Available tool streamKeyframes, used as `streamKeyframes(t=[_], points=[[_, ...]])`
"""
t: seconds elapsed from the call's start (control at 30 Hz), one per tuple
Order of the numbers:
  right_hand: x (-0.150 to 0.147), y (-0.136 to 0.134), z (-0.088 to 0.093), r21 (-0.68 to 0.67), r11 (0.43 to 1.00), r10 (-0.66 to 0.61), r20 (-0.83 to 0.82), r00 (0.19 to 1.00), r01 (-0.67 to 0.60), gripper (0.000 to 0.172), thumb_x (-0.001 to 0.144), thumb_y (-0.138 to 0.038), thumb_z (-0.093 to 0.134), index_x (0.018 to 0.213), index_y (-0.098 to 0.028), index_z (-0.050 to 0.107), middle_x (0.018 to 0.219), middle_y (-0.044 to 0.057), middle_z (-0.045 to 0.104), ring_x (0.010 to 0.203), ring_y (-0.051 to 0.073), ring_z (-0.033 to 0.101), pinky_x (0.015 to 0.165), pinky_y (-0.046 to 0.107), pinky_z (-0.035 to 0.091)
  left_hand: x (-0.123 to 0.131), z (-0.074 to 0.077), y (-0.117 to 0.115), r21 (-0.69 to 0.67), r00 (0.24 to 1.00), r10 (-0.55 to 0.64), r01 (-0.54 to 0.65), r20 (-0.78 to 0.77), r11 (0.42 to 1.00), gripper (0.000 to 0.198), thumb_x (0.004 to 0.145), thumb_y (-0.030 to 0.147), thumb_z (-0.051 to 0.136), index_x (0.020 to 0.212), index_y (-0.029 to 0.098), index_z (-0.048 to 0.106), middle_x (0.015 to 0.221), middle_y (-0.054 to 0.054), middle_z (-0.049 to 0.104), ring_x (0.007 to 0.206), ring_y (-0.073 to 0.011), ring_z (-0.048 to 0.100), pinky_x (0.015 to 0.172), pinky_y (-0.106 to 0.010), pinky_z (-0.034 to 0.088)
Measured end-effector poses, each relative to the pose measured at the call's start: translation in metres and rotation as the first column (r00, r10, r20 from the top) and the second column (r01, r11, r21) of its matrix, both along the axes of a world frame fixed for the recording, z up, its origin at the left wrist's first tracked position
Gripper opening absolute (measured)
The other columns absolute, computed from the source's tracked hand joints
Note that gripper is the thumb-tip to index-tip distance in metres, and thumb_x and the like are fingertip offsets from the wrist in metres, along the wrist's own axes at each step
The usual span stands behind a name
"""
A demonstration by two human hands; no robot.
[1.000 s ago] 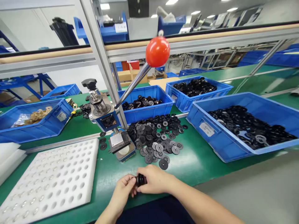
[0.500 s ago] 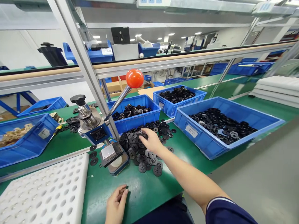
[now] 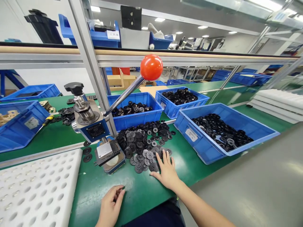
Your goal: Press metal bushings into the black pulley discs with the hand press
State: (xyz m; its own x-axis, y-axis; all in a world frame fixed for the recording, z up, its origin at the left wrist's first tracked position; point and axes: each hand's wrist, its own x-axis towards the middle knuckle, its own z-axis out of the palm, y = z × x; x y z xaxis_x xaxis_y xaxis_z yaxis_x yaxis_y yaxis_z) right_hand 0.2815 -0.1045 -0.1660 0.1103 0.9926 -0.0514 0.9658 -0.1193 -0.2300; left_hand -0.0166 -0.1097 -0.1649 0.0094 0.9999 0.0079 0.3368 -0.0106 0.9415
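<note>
My right hand (image 3: 165, 168) lies flat with fingers spread on the near edge of a heap of black round discs (image 3: 142, 143) on the green bench. My left hand (image 3: 111, 201) rests near the bench's front edge, its fingers curled around a small dark part (image 3: 120, 189) that is mostly hidden. Behind my hands stands a blue hand press (image 3: 94, 126) with a long lever ending in a red ball (image 3: 151, 67). Its base plate (image 3: 109, 156) lies just left of the heap.
A white foam tray with round holes (image 3: 40, 189) lies at the left. Blue bins of black parts (image 3: 222, 132) (image 3: 181, 99) (image 3: 134, 112) stand behind and right of the heap. Another blue bin (image 3: 21, 126) sits far left. An aluminium frame post (image 3: 92, 66) rises behind the press.
My right hand has pulled back from the middle of the disc heap to its near edge. Before that both hands were together on a black part at the bench front. The view has shifted.
</note>
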Motion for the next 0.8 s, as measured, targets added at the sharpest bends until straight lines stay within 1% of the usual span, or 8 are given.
streamKeyframes(t=[0.17, 0.3, 0.4, 0.53, 0.6, 0.67, 0.73, 0.8], points=[[0.007, 0.055, 0.013, 0.141, 0.990, 0.018, -0.005, 1.000, -0.017, 0.085, 0.088, -0.069, 0.047, 0.155, -0.018, 0.032, 0.164, 0.021, 0.015, 0.152, 0.040, 0.011, 0.117, 0.059, 0.022, 0.002, 0.006, 0.002, -0.004, 0.999, -0.001, 0.001, 0.040, 1.000, 0.033, 0.062, 0.058, 0.080, 0.075, 0.028, 0.077, 0.072, -0.008, 0.071, 0.054, -0.0222, 0.057, 0.059, -0.034, 0.050], [0.007, 0.092, 0.047, 0.275, 0.960, 0.073, -0.077, 0.994, -0.049, 0.068, 0.090, -0.058, 0.051, 0.147, -0.020, 0.046, 0.153, 0.016, 0.043, 0.143, 0.036, 0.038, 0.113, 0.055, 0.034, 0.006, 0.029, -0.003, -0.017, 0.993, -0.013, 0.015, 0.118, 1.000, 0.021, 0.066, 0.047, 0.081, 0.075, 0.028, 0.078, 0.069, -0.008, 0.069, 0.059, -0.0236, 0.058, 0.064, -0.034, 0.049], [0.004, 0.102, 0.060, 0.329, 0.933, 0.189, -0.107, 0.976, -0.144, 0.065, 0.094, -0.053, 0.040, 0.148, -0.019, 0.043, 0.144, 0.017, 0.052, 0.135, 0.035, 0.046, 0.111, 0.057, 0.037, 0.004, 0.046, -0.009, -0.033, 0.981, -0.035, 0.043, 0.190, 0.999, 0.012, 0.070, 0.037, 0.080, 0.073, 0.026, 0.077, 0.069, -0.008, 0.067, 0.061, -0.0227, 0.057, 0.067, -0.034, 0.048], [0.025, 0.110, 0.029, 0.423, 0.905, 0.142, -0.194, 0.971, -0.048, 0.067, 0.089, -0.055, 0.042, 0.142, -0.015, 0.051, 0.130, 0.017, 0.062, 0.121, 0.037, 0.057, 0.102, 0.055, 0.046, -0.022, 0.048, -0.003, -0.008, 0.976, -0.013, 0.015, 0.216, 1.000, 0.010, 0.072, 0.029, 0.078, 0.078, 0.022, 0.076, 0.077, -0.010, 0.067, 0.071, -0.0223, 0.060, 0.070, -0.032, 0.047], [0.042, 0.116, 0.002, 0.426, 0.904, 0.089, -0.232, 0.969, 0.019, 0.067, 0.087, -0.056, 0.043, 0.138, -0.014, 0.055, 0.122, 0.019, 0.065, 0.113, 0.038, 0.062, 0.094, 0.054, 0.050, -0.051, 0.045, 0.011, 0.051, 0.961, 0.113, -0.129, 0.252, 0.990, 0.016, 0.071, 0.029, 0.080, 0.084, 0.021, 0.075, 0.085, -0.011, 0.068, 0.083, -0.0252, 0.062, 0.078, -0.034, 0.048], [0.059, 0.121, -0.023, 0.416, 0.903, 0.007, -0.260, 0.966, 0.105, 0.069, 0.085, -0.058, 0.043, 0.136, -0.014, 0.058, 0.111, 0.020, 0.069, 0.101, 0.039, 0.066, 0.082, 0.054, 0.054, -0.090, 0.047, 0.030, 0.109, 0.923, 0.310, -0.340, 0.227, 0.934, 0.022, 0.071, 0.031, 0.079, 0.090, 0.021, 0.073, 0.096, -0.013, 0.067, 0.098, -0.0290, 0.061, 0.087, -0.038, 0.048], [0.071, 0.122, -0.037, 0.384, 0.903, -0.086, -0.283, 0.955, 0.195, 0.070, 0.084, -0.059, 0.042, 0.135, -0.014, 0.059, 0.105, 0.021, 0.070, 0.094, 0.041, 0.067, 0.073, 0.054, 0.054, -0.132, 0.055, 0.055, 0.217, 0.861, 0.509, -0.497, 0.001, 0.840, 0.024, 0.076, 0.031, 0.073, 0.097, 0.020, 0.069, 0.109, -0.015, 0.065, 0.110, -0.0318, 0.058, 0.096, -0.043, 0.045], [0.078, 0.120, -0.040, 0.339, 0.902, -0.156, -0.325, 0.933, 0.269, 0.070, 0.083, -0.062, 0.043, 0.131, -0.015, 0.063, 0.105, 0.022, 0.071, 0.094, 0.043, 0.068, 0.071, 0.054, 0.053, -0.170, 0.065, 0.080, 0.349, 0.683, 0.652, -0.553, -0.331, 0.757, 0.029, 0.079, 0.029, 0.070, 0.103, 0.015, 0.065, 0.119, -0.018, 0.061, 0.118, -0.0336, 0.053, 0.103, -0.047, 0.040]])
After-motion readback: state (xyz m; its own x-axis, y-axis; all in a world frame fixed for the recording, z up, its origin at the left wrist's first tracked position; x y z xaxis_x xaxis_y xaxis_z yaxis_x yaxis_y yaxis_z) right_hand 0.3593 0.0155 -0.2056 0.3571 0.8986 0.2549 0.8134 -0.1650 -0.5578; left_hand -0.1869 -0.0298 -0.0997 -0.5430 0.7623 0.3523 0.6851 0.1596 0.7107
